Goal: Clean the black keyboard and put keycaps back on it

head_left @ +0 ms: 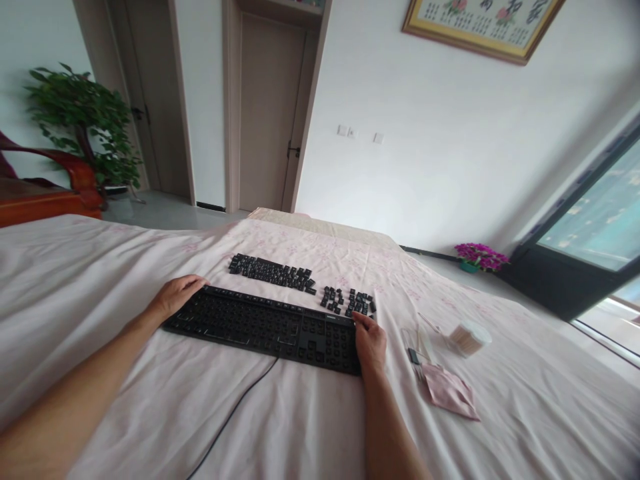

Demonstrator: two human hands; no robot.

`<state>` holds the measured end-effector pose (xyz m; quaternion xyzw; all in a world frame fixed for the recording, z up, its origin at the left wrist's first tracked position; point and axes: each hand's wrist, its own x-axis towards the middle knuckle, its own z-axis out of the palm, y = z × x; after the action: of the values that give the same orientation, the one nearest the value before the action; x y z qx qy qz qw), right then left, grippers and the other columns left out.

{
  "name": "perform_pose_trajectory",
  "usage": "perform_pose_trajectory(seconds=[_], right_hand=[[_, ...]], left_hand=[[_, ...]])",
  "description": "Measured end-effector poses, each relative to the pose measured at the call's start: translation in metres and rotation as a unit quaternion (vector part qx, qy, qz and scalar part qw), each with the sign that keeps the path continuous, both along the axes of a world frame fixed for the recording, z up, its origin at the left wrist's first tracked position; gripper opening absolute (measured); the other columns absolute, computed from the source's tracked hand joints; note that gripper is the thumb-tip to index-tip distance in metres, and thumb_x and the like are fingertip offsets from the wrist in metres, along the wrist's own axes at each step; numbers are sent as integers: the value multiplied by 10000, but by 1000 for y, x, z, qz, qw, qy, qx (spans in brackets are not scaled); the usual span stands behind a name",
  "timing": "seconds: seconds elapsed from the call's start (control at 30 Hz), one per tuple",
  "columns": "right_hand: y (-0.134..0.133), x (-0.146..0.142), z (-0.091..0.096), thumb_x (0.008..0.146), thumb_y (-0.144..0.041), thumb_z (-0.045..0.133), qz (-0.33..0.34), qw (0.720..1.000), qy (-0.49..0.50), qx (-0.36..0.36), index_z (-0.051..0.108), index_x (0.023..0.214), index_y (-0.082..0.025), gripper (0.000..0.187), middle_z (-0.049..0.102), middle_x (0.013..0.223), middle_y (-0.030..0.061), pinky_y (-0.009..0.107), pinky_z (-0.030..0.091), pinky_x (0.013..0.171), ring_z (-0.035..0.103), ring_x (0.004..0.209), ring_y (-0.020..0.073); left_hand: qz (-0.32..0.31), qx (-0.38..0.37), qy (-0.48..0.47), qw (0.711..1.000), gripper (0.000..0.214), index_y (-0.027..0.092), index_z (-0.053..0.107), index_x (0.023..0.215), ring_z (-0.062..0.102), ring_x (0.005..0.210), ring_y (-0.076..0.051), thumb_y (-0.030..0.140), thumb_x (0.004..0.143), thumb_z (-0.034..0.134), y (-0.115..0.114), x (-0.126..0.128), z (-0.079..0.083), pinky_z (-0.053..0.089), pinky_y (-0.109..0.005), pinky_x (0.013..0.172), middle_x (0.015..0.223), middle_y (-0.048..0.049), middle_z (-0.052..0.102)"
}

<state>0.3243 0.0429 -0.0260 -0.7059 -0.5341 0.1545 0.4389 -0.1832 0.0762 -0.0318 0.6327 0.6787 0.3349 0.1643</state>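
Note:
A black keyboard (260, 328) with its keycaps off lies in front of me, its cable running toward me. My left hand (176, 295) grips its far left corner, the fingers at the top edge. At the right end, my right hand (370, 339) holds the keyboard's side, with thumb and fingers at the upper corner. Just beyond the keyboard, loose black keycaps (273, 272) are laid out in rows on the cloth. A smaller group of keycaps (347, 301) sits near my right hand.
A pale flowered cloth (310, 427) covers the surface. To the right are a pink cloth (450, 391), a clear tub of cotton swabs (470, 339) and a small tool with a black part (413, 357). The keyboard cable (233, 415) trails toward the near edge.

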Motion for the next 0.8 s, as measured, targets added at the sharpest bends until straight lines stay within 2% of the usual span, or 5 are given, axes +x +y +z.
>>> perform_pose_trajectory(seconds=[0.43, 0.8], right_hand=[[1, 1, 0, 775, -287, 451, 14, 1000, -17, 8, 739, 1034, -210, 395, 727, 1047, 50, 356, 444, 958, 636, 1044, 247], [0, -2, 3, 774, -273, 446, 5, 999, -37, 12, 743, 1026, -217, 394, 734, 1019, 43, 328, 453, 944, 648, 1013, 223]], left_hand=[[-3, 9, 28, 1000, 448, 248, 706, 954, 643, 971, -204, 583, 778, 467, 0, 2, 1, 442, -225, 859, 1001, 16, 727], [-47, 17, 56, 997, 433, 256, 702, 955, 640, 1009, -216, 572, 800, 451, 3, 4, 3, 438, -241, 907, 1051, 5, 719]])
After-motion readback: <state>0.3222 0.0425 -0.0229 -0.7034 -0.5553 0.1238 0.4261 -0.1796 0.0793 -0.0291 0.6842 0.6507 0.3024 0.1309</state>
